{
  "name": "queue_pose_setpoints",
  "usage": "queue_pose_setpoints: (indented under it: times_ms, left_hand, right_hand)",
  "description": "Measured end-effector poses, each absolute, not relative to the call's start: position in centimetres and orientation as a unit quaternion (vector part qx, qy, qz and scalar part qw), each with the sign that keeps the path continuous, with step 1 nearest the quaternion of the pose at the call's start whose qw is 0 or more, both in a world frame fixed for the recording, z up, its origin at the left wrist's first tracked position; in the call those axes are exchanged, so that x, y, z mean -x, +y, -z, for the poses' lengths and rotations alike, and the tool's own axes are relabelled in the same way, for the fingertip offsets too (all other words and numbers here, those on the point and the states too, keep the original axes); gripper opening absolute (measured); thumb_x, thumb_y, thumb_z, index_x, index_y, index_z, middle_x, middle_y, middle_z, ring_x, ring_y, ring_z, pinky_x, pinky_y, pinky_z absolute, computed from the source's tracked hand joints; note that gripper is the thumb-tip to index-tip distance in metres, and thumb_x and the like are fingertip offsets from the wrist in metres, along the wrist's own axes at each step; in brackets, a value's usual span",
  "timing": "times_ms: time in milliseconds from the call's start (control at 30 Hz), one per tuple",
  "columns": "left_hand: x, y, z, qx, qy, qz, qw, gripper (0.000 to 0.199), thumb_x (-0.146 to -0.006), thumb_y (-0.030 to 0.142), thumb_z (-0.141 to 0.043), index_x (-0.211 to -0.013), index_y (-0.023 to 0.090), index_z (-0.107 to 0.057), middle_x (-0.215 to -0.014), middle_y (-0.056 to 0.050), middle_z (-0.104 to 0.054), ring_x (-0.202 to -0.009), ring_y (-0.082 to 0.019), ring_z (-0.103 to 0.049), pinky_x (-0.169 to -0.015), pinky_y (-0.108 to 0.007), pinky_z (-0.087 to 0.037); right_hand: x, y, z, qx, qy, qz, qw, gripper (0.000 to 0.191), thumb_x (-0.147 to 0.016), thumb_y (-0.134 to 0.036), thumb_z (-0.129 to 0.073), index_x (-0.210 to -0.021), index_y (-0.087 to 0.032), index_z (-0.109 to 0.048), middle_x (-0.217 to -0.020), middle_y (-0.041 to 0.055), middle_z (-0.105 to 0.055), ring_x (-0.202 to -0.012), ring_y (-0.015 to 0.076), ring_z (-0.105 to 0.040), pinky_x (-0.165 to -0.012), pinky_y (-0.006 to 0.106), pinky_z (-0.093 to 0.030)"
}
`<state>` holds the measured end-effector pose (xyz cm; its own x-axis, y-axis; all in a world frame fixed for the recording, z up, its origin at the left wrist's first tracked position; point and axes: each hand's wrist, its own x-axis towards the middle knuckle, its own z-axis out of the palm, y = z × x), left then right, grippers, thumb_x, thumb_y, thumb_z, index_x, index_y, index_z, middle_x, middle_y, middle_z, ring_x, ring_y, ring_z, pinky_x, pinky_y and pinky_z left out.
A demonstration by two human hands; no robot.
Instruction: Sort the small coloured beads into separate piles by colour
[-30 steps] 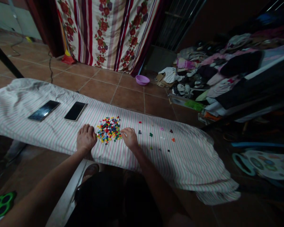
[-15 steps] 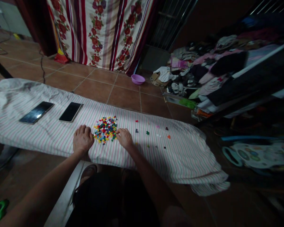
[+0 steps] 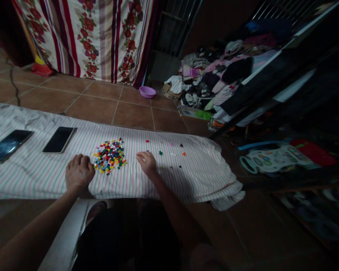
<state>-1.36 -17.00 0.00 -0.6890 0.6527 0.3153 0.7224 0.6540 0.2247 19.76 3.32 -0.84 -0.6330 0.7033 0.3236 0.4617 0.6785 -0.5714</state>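
A heap of small multicoloured plastic pieces (image 3: 109,155) lies on the striped cloth (image 3: 135,180). My left hand (image 3: 79,171) rests palm down at the heap's left edge, fingers loosely bent and slightly apart, with nothing seen in it. Right of the heap, my right hand (image 3: 147,162) hovers low with thumb and forefinger pinched together. Whatever is between those fingertips is too small to make out. Beyond this hand, single pieces sit spaced apart in rough rows, among them a red one (image 3: 147,141), a green one (image 3: 161,153) and an orange one (image 3: 184,154).
Two phones, a nearer dark one (image 3: 9,146) and another (image 3: 59,140), lie left of my left hand. Past the cloth are a tiled floor, a purple basin (image 3: 147,92), a floral curtain (image 3: 101,41) and piled clothes (image 3: 211,75). A toy-like panel (image 3: 279,158) stands at right.
My right hand has drawn away from the heap to the right, towards the spaced pieces, still pinched. My left hand stays beside the heap. The whole view has shifted to the right.
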Motion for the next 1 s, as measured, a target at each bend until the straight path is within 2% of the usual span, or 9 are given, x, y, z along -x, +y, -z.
queue_pose_setpoints:
  times_ms: [200,333,467,600,800,1000]
  left_hand:
    - [1.4,-17.0,-0.3,0.386,-0.903,0.165,0.093,0.032,-0.09,0.025,-0.04,-0.108,0.012,-0.063,-0.13,-0.021,-0.06,-0.126,-0.035,-0.053,-0.104,-0.049,-0.042]
    - [1.3,-17.0,-0.4,0.383,-0.901,0.179,0.098,0.031,-0.09,0.025,-0.04,-0.108,0.013,-0.063,-0.131,-0.02,-0.059,-0.128,-0.036,-0.053,-0.105,-0.05,-0.042]
    - [1.2,-17.0,-0.3,0.387,-0.898,0.177,0.109,0.031,-0.091,0.025,-0.039,-0.105,0.013,-0.063,-0.129,-0.022,-0.06,-0.127,-0.037,-0.054,-0.104,-0.051,-0.043]
    - [1.1,-17.0,-0.5,0.386,-0.9,0.174,0.104,0.032,-0.09,0.024,-0.039,-0.105,0.012,-0.064,-0.129,-0.023,-0.06,-0.127,-0.038,-0.054,-0.103,-0.053,-0.043]
    - [1.1,-17.0,-0.7,0.38,-0.899,0.196,0.097,0.032,-0.088,0.025,-0.042,-0.108,0.015,-0.065,-0.127,-0.021,-0.062,-0.126,-0.037,-0.055,-0.102,-0.056,-0.044]
    - [1.4,-17.1,-0.3,0.4,-0.889,0.198,0.103,0.034,-0.088,0.025,-0.041,-0.109,0.011,-0.064,-0.128,-0.025,-0.06,-0.124,-0.041,-0.055,-0.1,-0.06,-0.045]
  right_hand:
    - [-29.2,6.1,1.5,0.441,-0.796,-0.187,0.37,0.021,-0.086,-0.025,-0.053,-0.089,-0.021,-0.073,-0.086,0.0054,-0.07,-0.078,0.0196,-0.063,-0.077,0.032,-0.051]
    - [-34.5,7.9,2.3,0.5,-0.754,-0.135,0.404,0.024,-0.084,-0.028,-0.05,-0.085,-0.019,-0.072,-0.088,0.0086,-0.069,-0.083,0.0221,-0.062,-0.079,0.035,-0.051]
    - [-37.5,9.2,3.5,0.51,-0.772,-0.103,0.365,0.019,-0.08,-0.024,-0.052,-0.08,-0.019,-0.07,-0.086,0.0104,-0.069,-0.085,0.0238,-0.061,-0.082,0.037,-0.048]
    - [-38.5,9.5,4.5,0.503,-0.795,-0.086,0.328,0.018,-0.079,-0.021,-0.05,-0.08,-0.019,-0.068,-0.084,0.0091,-0.068,-0.081,0.0231,-0.058,-0.078,0.035,-0.046]
    - [-39.8,10.4,4.6,0.515,-0.785,-0.068,0.337,0.019,-0.077,-0.017,-0.047,-0.081,-0.02,-0.065,-0.082,0.0082,-0.067,-0.081,0.023,-0.058,-0.078,0.035,-0.045]
    - [-41.7,12.0,4.2,0.536,-0.77,-0.055,0.343,0.018,-0.076,-0.019,-0.047,-0.08,-0.02,-0.064,-0.083,0.0097,-0.068,-0.082,0.0242,-0.057,-0.08,0.037,-0.046]
